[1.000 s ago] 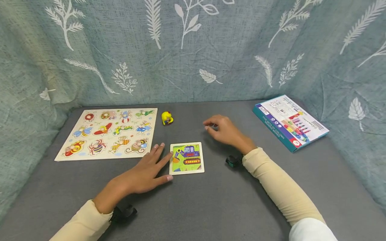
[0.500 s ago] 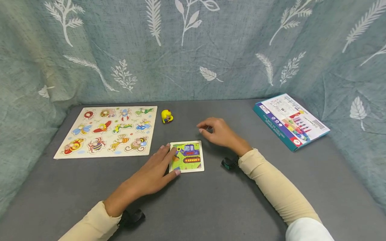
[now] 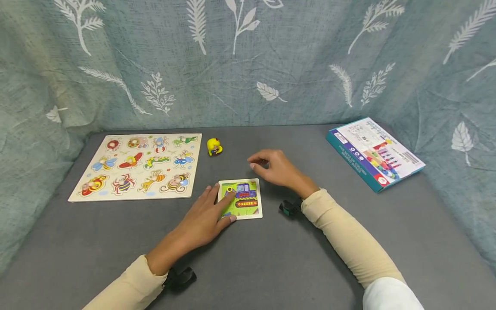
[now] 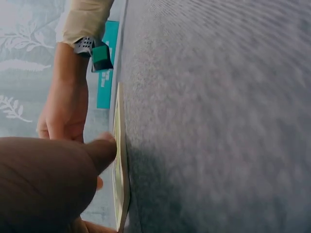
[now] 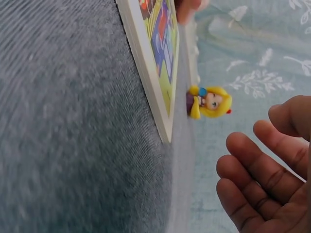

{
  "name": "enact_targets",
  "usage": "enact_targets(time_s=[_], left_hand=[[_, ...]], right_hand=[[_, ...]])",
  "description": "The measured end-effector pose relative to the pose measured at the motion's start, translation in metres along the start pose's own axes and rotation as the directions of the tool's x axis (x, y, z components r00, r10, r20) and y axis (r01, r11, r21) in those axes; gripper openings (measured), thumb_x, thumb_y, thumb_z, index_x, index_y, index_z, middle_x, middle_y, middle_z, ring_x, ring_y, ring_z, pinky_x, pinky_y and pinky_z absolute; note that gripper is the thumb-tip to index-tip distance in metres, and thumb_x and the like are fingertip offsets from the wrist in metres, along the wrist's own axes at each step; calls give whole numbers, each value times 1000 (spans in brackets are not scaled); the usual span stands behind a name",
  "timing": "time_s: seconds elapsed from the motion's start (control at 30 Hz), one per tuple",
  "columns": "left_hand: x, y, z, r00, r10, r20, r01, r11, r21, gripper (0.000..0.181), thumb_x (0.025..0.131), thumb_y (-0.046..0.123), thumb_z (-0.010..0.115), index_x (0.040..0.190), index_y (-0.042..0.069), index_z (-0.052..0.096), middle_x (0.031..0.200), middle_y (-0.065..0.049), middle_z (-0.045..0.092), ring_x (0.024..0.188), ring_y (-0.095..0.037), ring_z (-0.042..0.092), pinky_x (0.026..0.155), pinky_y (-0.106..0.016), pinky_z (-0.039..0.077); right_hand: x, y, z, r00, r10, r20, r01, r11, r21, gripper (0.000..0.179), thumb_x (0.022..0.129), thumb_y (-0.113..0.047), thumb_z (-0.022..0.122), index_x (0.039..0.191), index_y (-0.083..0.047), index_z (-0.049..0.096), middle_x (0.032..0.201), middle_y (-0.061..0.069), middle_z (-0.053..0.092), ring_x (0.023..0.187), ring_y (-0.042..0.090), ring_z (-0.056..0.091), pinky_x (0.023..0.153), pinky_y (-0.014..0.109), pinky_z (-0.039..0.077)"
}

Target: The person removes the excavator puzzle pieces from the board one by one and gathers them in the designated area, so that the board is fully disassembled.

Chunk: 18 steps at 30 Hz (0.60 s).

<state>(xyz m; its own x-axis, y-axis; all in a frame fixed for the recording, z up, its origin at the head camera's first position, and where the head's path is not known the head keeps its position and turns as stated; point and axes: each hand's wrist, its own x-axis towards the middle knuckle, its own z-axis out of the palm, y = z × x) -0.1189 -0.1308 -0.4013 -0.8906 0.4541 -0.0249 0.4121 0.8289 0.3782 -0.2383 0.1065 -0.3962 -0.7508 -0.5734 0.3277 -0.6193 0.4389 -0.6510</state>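
Observation:
A small square jigsaw puzzle with a purple excavator picture in a pale frame lies flat at the middle of the table. My left hand reaches over its left side, fingers spread, thumb and forefinger over the picture. In the left wrist view the thumb is right at the face of the puzzle. My right hand hovers beyond the puzzle's upper right corner, fingers loosely bent and holding nothing. The right wrist view shows its relaxed fingers apart from the puzzle.
A yellow-haired figurine stands behind the puzzle. To its left lies a large wooden insect puzzle board. At the right is a teal and white box. A patterned curtain hangs along the table's back edge.
My left hand has slid rightward, its thumb and forefinger now farther over the puzzle. My right hand has drifted a little left. The puzzle stays in place.

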Motion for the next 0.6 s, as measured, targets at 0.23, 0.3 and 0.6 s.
enact_targets(time_s=[0.23, 0.3, 0.6], left_hand=[[5, 5, 4, 999, -33, 25, 32, 999, 22, 54, 99, 33, 57, 148, 14, 44, 152, -34, 18, 140, -53, 12, 105, -66, 21], [6, 5, 5, 998, -44, 45, 44, 999, 20, 53, 100, 34, 56, 148, 15, 45, 153, -34, 15, 140, -52, 10, 105, -67, 19], [9, 3, 4, 990, -86, 110, 86, 996, 6, 54, 100, 38, 55, 149, 18, 44, 156, -32, 5, 142, -49, 0, 108, -65, 11]], right_hand=[[4, -3, 5, 999, 13, 31, -13, 1000, 18, 26, 97, -16, 60, 114, 0, 71, 107, 8, 70, 93, 16, 63, 83, 34, 49], [5, -3, 7, 999, 20, 42, -21, 1000, 23, 26, 97, -16, 60, 114, 0, 71, 107, 7, 70, 93, 16, 63, 83, 33, 49], [12, -11, 11, 985, 62, 160, -79, 992, 99, 27, 99, -18, 59, 117, -3, 70, 108, 3, 70, 91, 12, 63, 80, 31, 49]])
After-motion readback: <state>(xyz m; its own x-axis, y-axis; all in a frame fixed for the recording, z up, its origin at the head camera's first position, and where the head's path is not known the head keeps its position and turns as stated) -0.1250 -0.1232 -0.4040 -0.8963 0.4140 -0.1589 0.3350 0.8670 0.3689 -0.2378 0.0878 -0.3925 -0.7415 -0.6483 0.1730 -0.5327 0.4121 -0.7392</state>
